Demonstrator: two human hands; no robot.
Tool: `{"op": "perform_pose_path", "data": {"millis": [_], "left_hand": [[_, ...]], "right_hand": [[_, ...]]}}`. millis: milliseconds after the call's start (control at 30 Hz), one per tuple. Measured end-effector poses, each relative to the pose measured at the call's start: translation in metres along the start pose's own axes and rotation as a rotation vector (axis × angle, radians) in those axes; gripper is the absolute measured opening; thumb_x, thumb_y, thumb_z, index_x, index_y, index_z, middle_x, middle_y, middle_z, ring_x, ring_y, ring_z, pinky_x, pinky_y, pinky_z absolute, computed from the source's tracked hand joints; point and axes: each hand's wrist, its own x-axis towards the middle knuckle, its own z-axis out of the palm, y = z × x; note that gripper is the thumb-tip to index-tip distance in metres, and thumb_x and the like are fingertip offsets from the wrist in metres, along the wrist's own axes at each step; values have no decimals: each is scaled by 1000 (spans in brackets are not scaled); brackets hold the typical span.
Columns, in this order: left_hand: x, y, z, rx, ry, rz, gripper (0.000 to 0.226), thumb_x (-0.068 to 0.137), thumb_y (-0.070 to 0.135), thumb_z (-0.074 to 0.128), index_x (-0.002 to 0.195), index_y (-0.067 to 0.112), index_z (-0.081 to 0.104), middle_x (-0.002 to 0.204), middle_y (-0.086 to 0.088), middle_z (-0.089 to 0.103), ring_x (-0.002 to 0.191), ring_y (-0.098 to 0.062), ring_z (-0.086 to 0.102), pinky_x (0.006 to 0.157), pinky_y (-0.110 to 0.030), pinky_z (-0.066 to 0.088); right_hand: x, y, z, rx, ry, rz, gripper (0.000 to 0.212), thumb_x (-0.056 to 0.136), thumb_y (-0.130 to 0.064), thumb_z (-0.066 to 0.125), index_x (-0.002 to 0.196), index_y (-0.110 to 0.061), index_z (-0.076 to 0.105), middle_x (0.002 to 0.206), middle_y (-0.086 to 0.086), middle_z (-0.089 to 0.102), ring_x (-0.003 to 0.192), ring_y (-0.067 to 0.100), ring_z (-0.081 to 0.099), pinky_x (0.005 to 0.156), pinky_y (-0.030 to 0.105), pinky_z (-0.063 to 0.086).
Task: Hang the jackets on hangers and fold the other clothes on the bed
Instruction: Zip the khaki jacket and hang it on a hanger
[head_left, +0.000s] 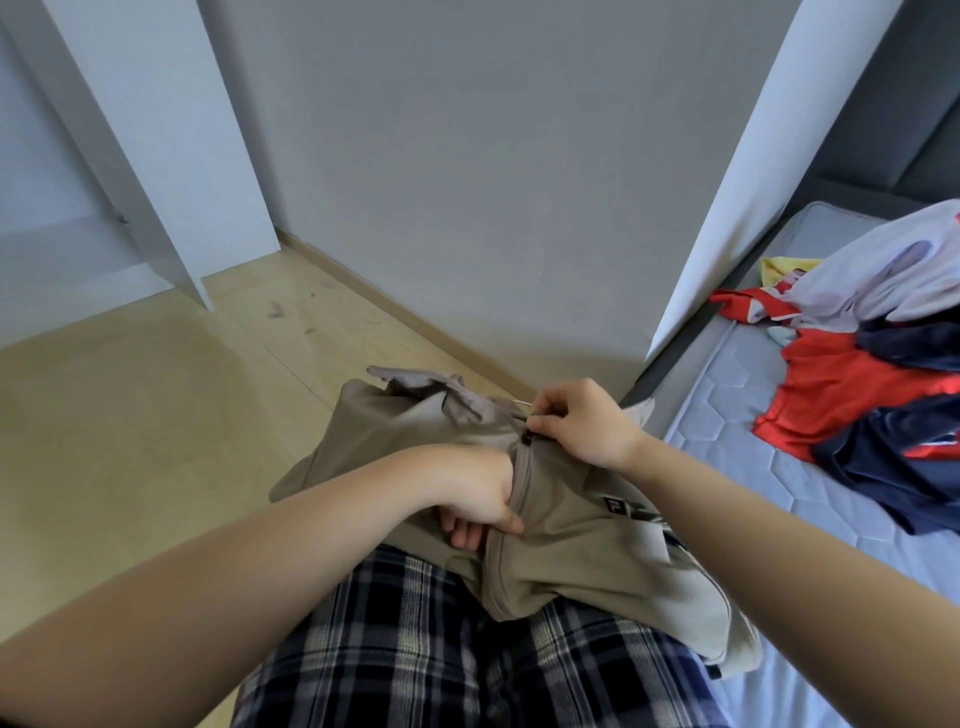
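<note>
A beige zip-up jacket (566, 540) hangs in front of me over my checked trousers, its grey-lined collar pointing toward the floor. My left hand (467, 488) grips the front edge of the jacket beside the zip, thumb on top and fingers underneath. My right hand (582, 415) pinches the small black zip puller near the collar. A thin light rod pokes out by my right fingers; I cannot tell whether it is a hanger. The bed (769, 452) lies to my right with a heap of clothes on it.
The heap holds a red and navy garment (852, 395), a white one (883, 275) and a yellow piece (784, 267). A grey wall (493, 182) stands ahead, an open white wardrobe (150, 156) at the left, and wooden floor (130, 405) below.
</note>
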Motion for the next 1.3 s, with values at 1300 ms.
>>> {"op": "perform_pose_path", "data": {"millis": [1300], "left_hand": [[44,-35,-30,-349,378,168,44,83,24,66,48,18,41,41,9,25,42,-7,24,44,-26,19]], "right_hand": [[35,13,1,-8,146,83,25,79,-7,70,60,-20,61,57,-8,57,53,3,48,52,17,38]]}}
